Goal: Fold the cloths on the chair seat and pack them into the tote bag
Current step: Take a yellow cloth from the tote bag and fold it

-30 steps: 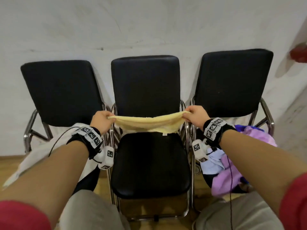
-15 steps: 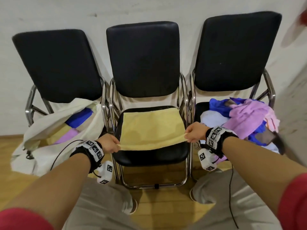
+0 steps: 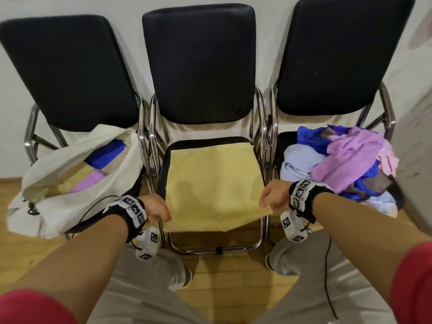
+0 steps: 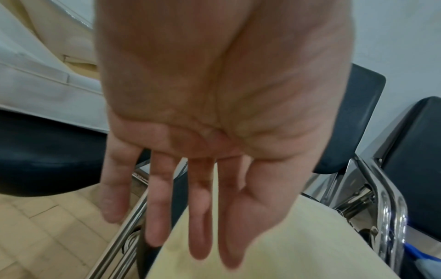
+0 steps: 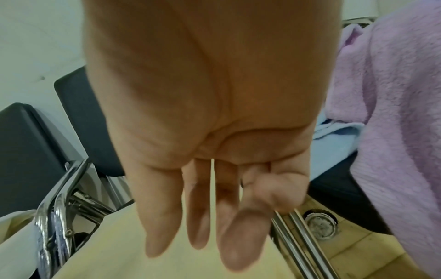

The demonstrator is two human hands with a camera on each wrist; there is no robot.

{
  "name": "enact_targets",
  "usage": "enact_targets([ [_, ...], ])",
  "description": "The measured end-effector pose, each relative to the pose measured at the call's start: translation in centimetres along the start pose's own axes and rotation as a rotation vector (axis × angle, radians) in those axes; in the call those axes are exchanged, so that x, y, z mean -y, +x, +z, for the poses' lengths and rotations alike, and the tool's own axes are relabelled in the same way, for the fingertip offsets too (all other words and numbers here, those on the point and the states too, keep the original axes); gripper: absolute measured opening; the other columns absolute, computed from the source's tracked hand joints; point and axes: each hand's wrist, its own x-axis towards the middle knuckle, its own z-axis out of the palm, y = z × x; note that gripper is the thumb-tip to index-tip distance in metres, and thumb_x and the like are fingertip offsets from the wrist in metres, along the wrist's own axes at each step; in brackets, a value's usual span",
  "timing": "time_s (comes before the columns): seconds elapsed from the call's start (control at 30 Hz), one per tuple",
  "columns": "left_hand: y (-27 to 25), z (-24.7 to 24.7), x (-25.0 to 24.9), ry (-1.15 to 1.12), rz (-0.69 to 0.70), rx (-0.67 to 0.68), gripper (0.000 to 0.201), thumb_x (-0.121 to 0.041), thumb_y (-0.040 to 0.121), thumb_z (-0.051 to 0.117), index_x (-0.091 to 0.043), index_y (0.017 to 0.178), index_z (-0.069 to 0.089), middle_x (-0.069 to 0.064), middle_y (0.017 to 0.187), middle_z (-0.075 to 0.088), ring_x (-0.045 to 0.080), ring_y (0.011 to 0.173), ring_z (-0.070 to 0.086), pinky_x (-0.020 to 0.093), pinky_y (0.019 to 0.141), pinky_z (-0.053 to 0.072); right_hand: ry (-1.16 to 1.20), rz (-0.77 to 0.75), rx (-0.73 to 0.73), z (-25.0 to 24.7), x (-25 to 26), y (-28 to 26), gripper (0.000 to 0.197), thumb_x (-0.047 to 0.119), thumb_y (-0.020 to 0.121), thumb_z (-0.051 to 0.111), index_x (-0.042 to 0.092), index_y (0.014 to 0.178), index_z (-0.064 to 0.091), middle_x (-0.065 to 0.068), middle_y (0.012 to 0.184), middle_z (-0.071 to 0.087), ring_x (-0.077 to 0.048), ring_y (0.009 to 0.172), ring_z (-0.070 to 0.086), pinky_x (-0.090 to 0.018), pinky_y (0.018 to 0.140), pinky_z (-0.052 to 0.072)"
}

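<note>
A pale yellow cloth point(image 3: 212, 183) lies spread flat on the middle chair's black seat point(image 3: 163, 164), its near edge hanging over the front. My left hand point(image 3: 156, 208) is at the near left corner and my right hand point(image 3: 273, 197) at the near right corner. In the left wrist view the fingers point(image 4: 203, 207) are straight and point down onto the cloth point(image 4: 286, 254). The right wrist view shows mostly straight fingers point(image 5: 200, 217) over the cloth point(image 5: 167, 264), with no fabric between them. A white tote bag point(image 3: 46, 183) sits open on the left chair.
Folded blue, purple and yellow cloths point(image 3: 102, 155) lie inside the bag. A loose pile of purple, blue and light blue cloths point(image 3: 346, 164) covers the right chair's seat. Chrome chair frames point(image 3: 147, 160) stand close on both sides. Below is a wooden floor point(image 3: 222, 272).
A second ago both hands held the yellow cloth stretched in the air before the backrest. It now lies flat on the seat, and my hands have come to its near corners with straightened fingers.
</note>
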Motion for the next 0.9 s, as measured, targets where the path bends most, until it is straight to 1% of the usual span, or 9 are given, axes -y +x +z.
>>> enact_targets([
  [0.13, 1.8, -1.4, -0.3, -0.069, -0.011, -0.081, 0.014, -0.014, 0.088, 0.068, -0.008, 0.1, 0.071, 0.004, 0.101, 0.07, 0.015, 0.09, 0.068, 0.036, 0.08, 0.059, -0.005, -0.061, -0.061, -1.1, 0.8, 1.6, 0.019, 0.026, 0.088, 0.073, 0.013, 0.102, 0.074, 0.001, 0.088, 0.072, -0.011, 0.057, 0.063, -0.023, 0.056, 0.049],
  [0.23, 2.9, -3.3, -1.4, -0.076, 0.021, -0.201, 0.011, -0.007, 0.082, 0.064, -0.015, 0.078, 0.056, 0.009, 0.083, 0.055, 0.023, 0.072, 0.052, 0.032, 0.06, 0.046, 0.071, -0.074, -0.112, -2.3, 1.8, 2.8, 0.011, 0.017, 0.088, 0.07, 0.012, 0.097, 0.074, -0.002, 0.081, 0.072, -0.013, 0.055, 0.064, -0.026, 0.053, 0.047],
  [0.3, 3.9, -4.5, -2.3, -0.094, 0.043, -0.234, 0.01, -0.007, 0.079, 0.062, -0.013, 0.072, 0.059, 0.014, 0.082, 0.056, 0.025, 0.072, 0.051, 0.035, 0.062, 0.045, 0.11, -0.097, -0.134, -3.4, 2.8, 3.7, 0.009, 0.015, 0.088, 0.068, 0.013, 0.095, 0.074, -0.004, 0.087, 0.072, -0.016, 0.06, 0.067, -0.025, 0.049, 0.045],
  [0.37, 5.1, -5.3, -3.2, -0.136, 0.051, -0.303, 0.008, -0.008, 0.082, 0.064, -0.003, 0.085, 0.07, 0.016, 0.088, 0.068, 0.028, 0.079, 0.063, 0.036, 0.07, 0.053, 0.127, -0.109, -0.144, -4.4, 3.8, 4.7, 0.01, 0.014, 0.089, 0.066, 0.011, 0.096, 0.073, -0.006, 0.091, 0.072, -0.018, 0.065, 0.067, -0.023, 0.047, 0.044],
  [0.47, 6.7, -6.1, -5.1, -0.158, 0.085, -0.371, 0.009, -0.012, 0.086, 0.062, -0.007, 0.088, 0.069, 0.019, 0.095, 0.071, 0.025, 0.078, 0.063, 0.033, 0.07, 0.051, 0.149, -0.124, -0.162, -5.7, 5.1, 6.7, 0.01, 0.013, 0.091, 0.064, 0.012, 0.098, 0.071, -0.008, 0.096, 0.071, -0.018, 0.071, 0.068, -0.026, 0.053, 0.05],
  [0.6, 9.4, -7.3, -7.0, -0.118, 0.127, -0.472, 0.018, -0.016, 0.092, 0.06, -0.012, 0.099, 0.076, 0.006, 0.106, 0.072, 0.025, 0.097, 0.066, 0.035, 0.085, 0.055, 0.096, -0.155, -0.26, -7.3, 6.6, 10.0, 0.022, 0.011, 0.093, 0.06, 0.015, 0.113, 0.067, -0.004, 0.106, 0.068, -0.019, 0.085, 0.068, -0.025, 0.063, 0.053],
  [0.7, 11.6, -8.3, -8.2, -0.091, 0.106, -0.539, 0.02, -0.019, 0.094, 0.056, -0.02, 0.105, 0.073, 0.004, 0.11, 0.07, 0.025, 0.098, 0.065, 0.032, 0.081, 0.054, -0.021, -0.169, -0.348, -8.2, 7.3, 13.0, 0.031, 0.012, 0.092, 0.058, 0.017, 0.122, 0.066, -0.004, 0.121, 0.066, -0.021, 0.106, 0.064, -0.025, 0.08, 0.05],
  [0.8, 14.2, -8.9, -9.0, -0.03, 0.091, -0.57, 0.025, -0.02, 0.096, 0.052, -0.021, 0.116, 0.068, 0.007, 0.116, 0.067, 0.028, 0.102, 0.064, 0.029, 0.076, 0.05, -0.1, -0.168, -0.382, -8.4, 8.1, 15.8, 0.036, 0.01, 0.094, 0.054, 0.015, 0.129, 0.063, -0.006, 0.126, 0.065, -0.022, 0.113, 0.062, -0.029, 0.092, 0.052],
  [0.9, 16.5, -9.1, -9.6, 0.038, 0.091, -0.572, 0.031, -0.022, 0.096, 0.052, -0.021, 0.124, 0.063, 0.01, 0.127, 0.061, 0.031, 0.114, 0.058, 0.037, 0.092, 0.052, -0.203, -0.17, -0.393, -8.4, 8.6, 18.2, 0.041, 0.008, 0.095, 0.054, 0.016, 0.135, 0.058, -0.007, 0.135, 0.059, -0.024, 0.123, 0.056, -0.031, 0.1, 0.048],
])
